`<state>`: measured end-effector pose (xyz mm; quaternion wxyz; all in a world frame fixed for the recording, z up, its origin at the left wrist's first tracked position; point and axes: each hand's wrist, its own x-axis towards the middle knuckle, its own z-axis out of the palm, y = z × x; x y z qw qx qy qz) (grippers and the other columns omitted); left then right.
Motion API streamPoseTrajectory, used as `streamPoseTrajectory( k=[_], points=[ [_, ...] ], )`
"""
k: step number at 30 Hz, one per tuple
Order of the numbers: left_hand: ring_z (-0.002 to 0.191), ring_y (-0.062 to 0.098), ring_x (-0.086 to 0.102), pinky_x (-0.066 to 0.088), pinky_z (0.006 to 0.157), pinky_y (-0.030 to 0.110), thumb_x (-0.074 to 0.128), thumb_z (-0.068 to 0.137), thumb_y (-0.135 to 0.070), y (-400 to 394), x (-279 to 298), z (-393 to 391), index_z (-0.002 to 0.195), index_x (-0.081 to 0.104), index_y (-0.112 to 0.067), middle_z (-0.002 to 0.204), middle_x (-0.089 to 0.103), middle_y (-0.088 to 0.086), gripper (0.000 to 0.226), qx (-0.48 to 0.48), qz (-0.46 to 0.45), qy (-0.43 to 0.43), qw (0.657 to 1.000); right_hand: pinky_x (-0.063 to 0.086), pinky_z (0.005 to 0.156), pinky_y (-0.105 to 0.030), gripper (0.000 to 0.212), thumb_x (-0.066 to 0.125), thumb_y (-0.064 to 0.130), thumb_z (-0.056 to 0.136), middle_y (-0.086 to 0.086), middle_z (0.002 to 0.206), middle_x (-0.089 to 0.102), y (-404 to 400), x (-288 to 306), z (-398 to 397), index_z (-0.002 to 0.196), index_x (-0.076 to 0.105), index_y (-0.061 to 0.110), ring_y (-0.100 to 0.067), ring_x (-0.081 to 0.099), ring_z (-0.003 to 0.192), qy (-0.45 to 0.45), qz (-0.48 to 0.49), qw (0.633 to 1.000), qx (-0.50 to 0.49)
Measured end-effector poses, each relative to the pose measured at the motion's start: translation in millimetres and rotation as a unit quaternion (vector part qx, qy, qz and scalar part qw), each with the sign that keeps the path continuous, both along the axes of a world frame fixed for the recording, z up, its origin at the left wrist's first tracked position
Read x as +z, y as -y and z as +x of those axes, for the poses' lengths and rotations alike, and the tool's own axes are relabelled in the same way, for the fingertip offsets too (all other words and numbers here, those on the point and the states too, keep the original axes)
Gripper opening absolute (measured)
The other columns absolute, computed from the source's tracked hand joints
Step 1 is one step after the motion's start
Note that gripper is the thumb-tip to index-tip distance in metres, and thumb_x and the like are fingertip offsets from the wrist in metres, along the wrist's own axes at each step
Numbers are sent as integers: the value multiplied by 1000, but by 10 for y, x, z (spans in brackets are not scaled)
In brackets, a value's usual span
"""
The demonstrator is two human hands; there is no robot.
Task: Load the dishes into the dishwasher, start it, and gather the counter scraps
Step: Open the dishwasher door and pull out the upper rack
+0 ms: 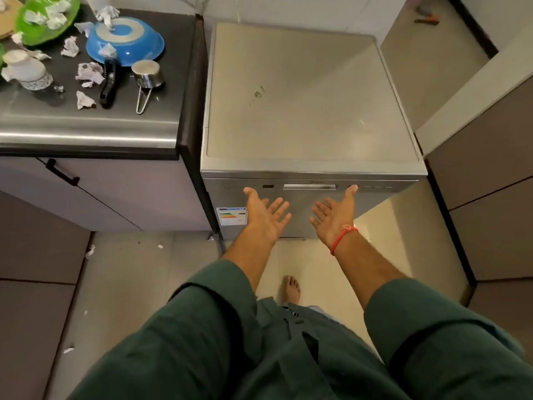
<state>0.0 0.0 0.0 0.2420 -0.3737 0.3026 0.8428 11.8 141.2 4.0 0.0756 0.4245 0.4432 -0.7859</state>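
Before closed dishwasher: left hand, right hand empty, palms up; door likely stiff, heavy; grip handle recess.

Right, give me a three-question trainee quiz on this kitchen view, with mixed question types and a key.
1. True or false: the dishwasher door is open.
2. Which lies between the blue bowl and the counter's front edge? A) black-handled utensil B) green plate C) a glass jar
3. Fill in: the left hand and right hand are held palms ____ in front of the dishwasher, holding nothing.

Key: 1 false; 2 A; 3 up.
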Motion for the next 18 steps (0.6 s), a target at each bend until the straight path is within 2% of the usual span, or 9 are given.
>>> streamPoseTrajectory(
  k=[5, 7, 9, 12, 15, 18],
  points=[
    [138, 32, 47, 36, 112, 48, 26, 98, -72, -317, -62, -251, 160, 17, -14, 152, 45, 18, 86, 35, 1, 35, 999, 23, 122, -43, 102, 25, 81, 90, -19, 158, 34, -240, -202, -306, 155, 27, 3, -31, 31, 148, 2, -89, 994, -57],
    [137, 32, 47, 35, 112, 48, 25, 98, -72, -493, -115, -364, 155, 31, -12, 147, 50, 18, 83, 43, -13, 52, 998, 25, 122, -43, 97, 27, 77, 93, -20, 153, 40, -391, -265, -473, 152, 33, 1, -33, 37, 144, 9, -105, 992, -72],
    [132, 30, 51, 34, 112, 47, 22, 101, -67, -530, -158, -402, 136, 50, -8, 141, 55, 17, 75, 42, -25, 56, 997, 30, 118, -43, 85, 28, 69, 99, -22, 148, 45, -413, -263, -539, 148, 39, 0, -34, 43, 139, -2, -123, 988, -94],
    [122, 29, 56, 34, 111, 46, 21, 105, -58, -702, -202, -469, 121, 59, -6, 134, 60, 16, 67, 52, -20, 64, 996, 31, 117, -45, 68, 26, 54, 105, -22, 146, 46, -518, -286, -664, 148, 36, 2, -36, 46, 136, 0, -161, 981, -110],
    [126, 29, 55, 32, 113, 48, 27, 104, -57, -809, -216, -559, 124, 59, -6, 129, 62, 16, 64, 63, -16, 51, 997, 33, 116, -48, 62, 28, 49, 106, -21, 143, 48, -588, -349, -741, 146, 39, 3, -36, 48, 133, 0, -186, 974, -129],
    [122, 29, 57, 33, 115, 48, 34, 100, -55, -914, -206, -665, 133, 57, -9, 132, 61, 16, 62, 102, 8, 44, 994, 38, 113, -49, 69, 38, 60, 99, -21, 134, 54, -606, -423, -808, 143, 45, 6, -35, 54, 124, -7, -215, 968, -131]
  ],
)
